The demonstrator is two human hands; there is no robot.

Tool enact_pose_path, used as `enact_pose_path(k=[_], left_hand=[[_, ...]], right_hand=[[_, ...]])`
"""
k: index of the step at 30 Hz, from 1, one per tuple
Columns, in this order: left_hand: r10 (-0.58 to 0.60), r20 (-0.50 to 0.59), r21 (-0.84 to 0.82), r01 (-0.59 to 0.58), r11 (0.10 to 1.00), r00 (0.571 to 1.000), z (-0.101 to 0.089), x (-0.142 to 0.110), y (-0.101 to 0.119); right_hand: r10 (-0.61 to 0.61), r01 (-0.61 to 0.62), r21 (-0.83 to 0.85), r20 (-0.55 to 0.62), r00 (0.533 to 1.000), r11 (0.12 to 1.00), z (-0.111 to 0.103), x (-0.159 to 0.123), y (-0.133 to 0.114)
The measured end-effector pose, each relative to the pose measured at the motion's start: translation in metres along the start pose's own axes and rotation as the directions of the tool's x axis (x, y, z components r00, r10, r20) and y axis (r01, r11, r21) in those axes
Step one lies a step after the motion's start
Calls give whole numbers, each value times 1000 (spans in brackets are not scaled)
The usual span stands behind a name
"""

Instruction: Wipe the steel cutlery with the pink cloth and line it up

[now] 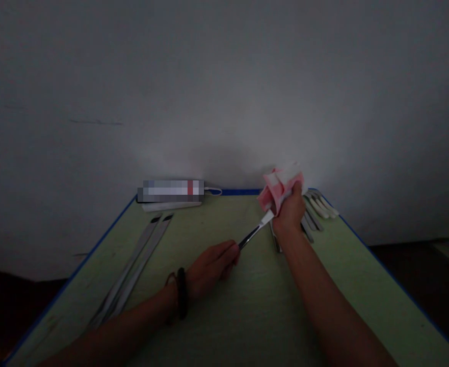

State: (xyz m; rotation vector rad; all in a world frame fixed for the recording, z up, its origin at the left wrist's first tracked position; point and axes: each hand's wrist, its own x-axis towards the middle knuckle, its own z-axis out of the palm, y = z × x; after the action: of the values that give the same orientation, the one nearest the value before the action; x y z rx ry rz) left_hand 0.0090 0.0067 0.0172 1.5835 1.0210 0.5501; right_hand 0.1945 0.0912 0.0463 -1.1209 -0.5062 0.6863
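My left hand (214,260) is closed around the lower end of a slim, shiny piece of metal cutlery (252,235). It slants up and to the right, and its far end goes under a pink and white cloth (280,186). Bunched cloth fills my right hand (291,209), whose fingers are closed on it at the upper end of the cutlery. The covered end is hidden, so I cannot tell what kind of cutlery it is. Just beyond my right hand, several pieces of metal cutlery (314,219) lie on the table, partly hidden by the hand.
The pale green table (224,214) has a blue edge and stands against a grey wall (224,92). Two long grey strips with dark tips (142,265) lie at the left. A blurred-out box (170,191) with a white cord (213,191) sits at the back left.
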Motion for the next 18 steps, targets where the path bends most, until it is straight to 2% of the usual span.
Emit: enact_pose_path(k=[3,7,11,15,18], left_hand=[[-14,-34,-29,13,1000,999,-1,2,0],[-22,-110,-63,15,998,994,-3,8,-8],[-10,-165,-64,0,998,986,-3,12,-13],[115,-35,26,-114,993,993,1,4,-8],[213,61,147,-220,964,975,3,-1,-4]], right_hand=[[-11,10,-115,-8,1000,993,7,-18,4],[17,24,-310,130,991,951,17,-53,23],[84,-8,-341,211,974,940,16,-76,33],[32,72,-360,274,961,930,3,-70,28],[77,29,-359,278,958,933,-3,-60,24]])
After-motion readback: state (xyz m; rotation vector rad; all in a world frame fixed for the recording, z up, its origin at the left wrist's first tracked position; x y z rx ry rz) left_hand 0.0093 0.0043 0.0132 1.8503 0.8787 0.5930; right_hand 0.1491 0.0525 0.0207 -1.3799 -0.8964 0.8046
